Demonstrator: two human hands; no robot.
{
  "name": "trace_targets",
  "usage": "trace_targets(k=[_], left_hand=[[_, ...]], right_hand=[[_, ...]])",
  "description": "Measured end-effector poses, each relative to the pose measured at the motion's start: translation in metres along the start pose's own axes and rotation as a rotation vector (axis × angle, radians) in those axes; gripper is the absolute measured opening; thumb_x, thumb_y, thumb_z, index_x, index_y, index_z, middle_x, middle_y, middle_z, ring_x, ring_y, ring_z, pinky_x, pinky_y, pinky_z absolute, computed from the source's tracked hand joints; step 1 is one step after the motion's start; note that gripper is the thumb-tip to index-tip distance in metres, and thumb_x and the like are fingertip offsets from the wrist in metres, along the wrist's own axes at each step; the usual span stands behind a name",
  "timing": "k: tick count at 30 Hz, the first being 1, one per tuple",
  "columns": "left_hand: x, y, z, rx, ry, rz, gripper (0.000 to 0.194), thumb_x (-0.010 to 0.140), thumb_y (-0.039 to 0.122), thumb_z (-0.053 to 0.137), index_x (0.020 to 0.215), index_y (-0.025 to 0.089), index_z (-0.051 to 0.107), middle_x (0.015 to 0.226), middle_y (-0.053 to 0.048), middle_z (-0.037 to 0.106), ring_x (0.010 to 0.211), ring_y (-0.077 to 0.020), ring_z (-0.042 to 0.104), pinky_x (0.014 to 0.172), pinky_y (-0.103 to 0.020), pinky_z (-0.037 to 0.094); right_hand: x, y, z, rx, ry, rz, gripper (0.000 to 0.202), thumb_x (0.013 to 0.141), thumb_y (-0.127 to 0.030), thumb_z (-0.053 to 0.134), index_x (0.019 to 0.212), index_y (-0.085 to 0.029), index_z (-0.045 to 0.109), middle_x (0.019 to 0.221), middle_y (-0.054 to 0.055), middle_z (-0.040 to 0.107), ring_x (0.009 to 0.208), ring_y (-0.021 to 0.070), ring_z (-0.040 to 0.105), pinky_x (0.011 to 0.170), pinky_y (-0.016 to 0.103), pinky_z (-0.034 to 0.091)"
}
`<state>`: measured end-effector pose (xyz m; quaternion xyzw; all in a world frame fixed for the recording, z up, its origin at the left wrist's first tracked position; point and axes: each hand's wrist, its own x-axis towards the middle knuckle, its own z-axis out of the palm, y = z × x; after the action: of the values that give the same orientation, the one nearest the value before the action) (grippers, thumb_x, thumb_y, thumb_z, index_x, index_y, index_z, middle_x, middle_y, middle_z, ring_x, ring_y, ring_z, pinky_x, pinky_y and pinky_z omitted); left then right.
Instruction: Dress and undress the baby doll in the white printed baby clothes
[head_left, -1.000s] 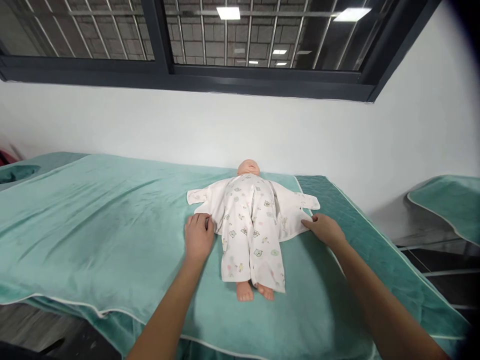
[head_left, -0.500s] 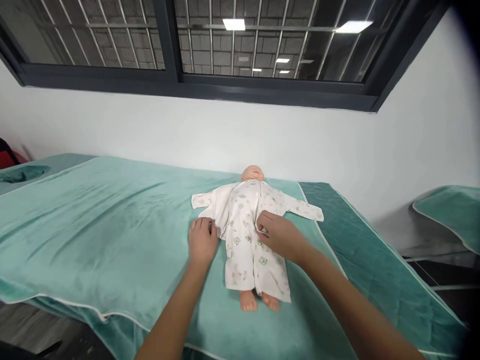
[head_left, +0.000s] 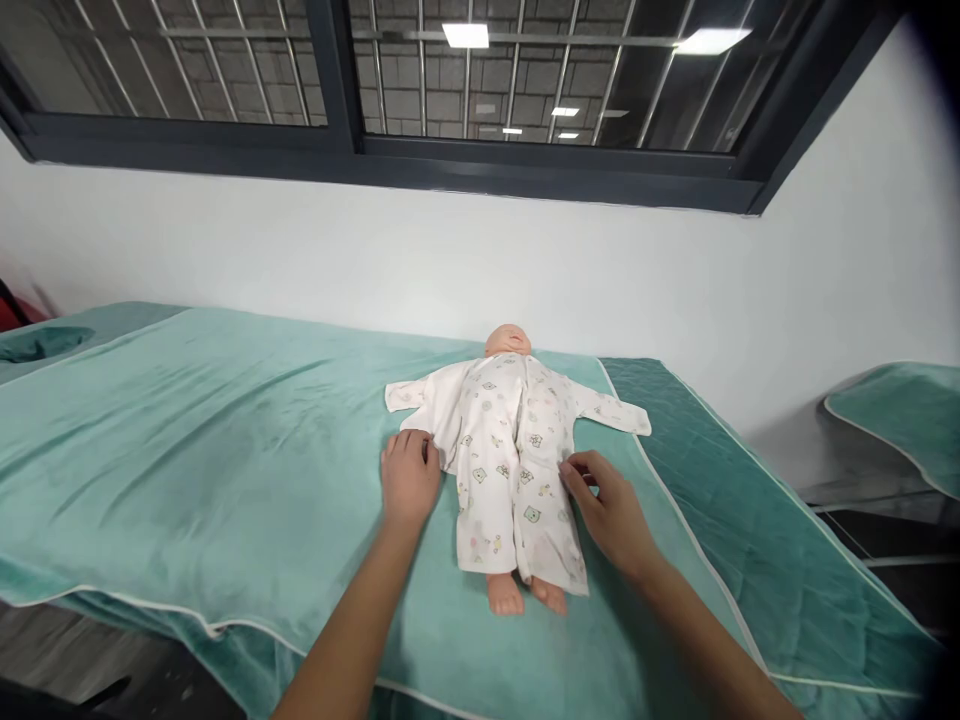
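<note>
A baby doll [head_left: 508, 340] lies on its back on a green sheet [head_left: 225, 480], head toward the wall and bare feet toward me. It wears a white printed garment [head_left: 491, 450] with the sleeves spread out and the long front panels reaching its ankles. At the garment's left edge, below the left sleeve, my left hand [head_left: 410, 475] is closed on the cloth, its fingertips partly hidden. My right hand [head_left: 600, 500] pinches the garment's right edge beside the doll's thigh, thumb and forefinger together.
A darker quilted cover [head_left: 750, 530] extends to the right of the sheet. Behind the bed stand a white wall [head_left: 337, 260] and a dark-framed window [head_left: 555, 175] with bars. Another green cloth [head_left: 900, 420] hangs at the far right.
My right hand has moved from the middle of the garment outward to its right edge, and the right front panel now lies wider. My left hand has stayed at the left edge.
</note>
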<state>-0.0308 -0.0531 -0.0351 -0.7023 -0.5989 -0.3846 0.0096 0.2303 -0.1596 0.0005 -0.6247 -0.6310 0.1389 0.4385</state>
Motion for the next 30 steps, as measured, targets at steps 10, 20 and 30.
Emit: trace_targets(k=[10, 20, 30], left_hand=[[-0.002, 0.001, -0.002, -0.046, 0.008, 0.008, 0.015, 0.092, 0.022, 0.047, 0.088, 0.021, 0.061, 0.094, -0.008, 0.067, 0.093, -0.0273, 0.055, 0.083, -0.04, 0.042], [0.038, -0.026, -0.003, 0.122, -0.036, -0.166, 0.028, 0.09, 0.041, 0.052, 0.099, 0.018, 0.063, 0.108, -0.014, 0.063, 0.101, -0.0326, 0.054, 0.088, -0.046, 0.045], [0.066, 0.031, -0.023, -0.579, -0.134, -0.352, 0.024, 0.096, 0.045, 0.045, 0.084, 0.024, 0.046, 0.096, -0.004, 0.064, 0.094, -0.0217, 0.061, 0.076, -0.033, 0.049]], right_hand=[[0.015, -0.004, -0.012, 0.082, 0.11, 0.077, 0.026, 0.095, -0.045, 0.049, 0.087, -0.022, 0.058, 0.081, 0.001, 0.061, 0.075, 0.0183, 0.055, 0.07, 0.031, 0.041], [0.162, -0.015, 0.011, -0.078, 0.07, 0.122, 0.028, 0.089, -0.05, 0.05, 0.082, -0.024, 0.056, 0.079, 0.003, 0.064, 0.069, 0.0191, 0.055, 0.064, 0.031, 0.038], [0.2, 0.006, 0.033, -0.018, -0.059, 0.241, 0.034, 0.085, -0.053, 0.051, 0.066, -0.025, 0.05, 0.062, -0.002, 0.054, 0.06, 0.0173, 0.047, 0.056, 0.028, 0.033]])
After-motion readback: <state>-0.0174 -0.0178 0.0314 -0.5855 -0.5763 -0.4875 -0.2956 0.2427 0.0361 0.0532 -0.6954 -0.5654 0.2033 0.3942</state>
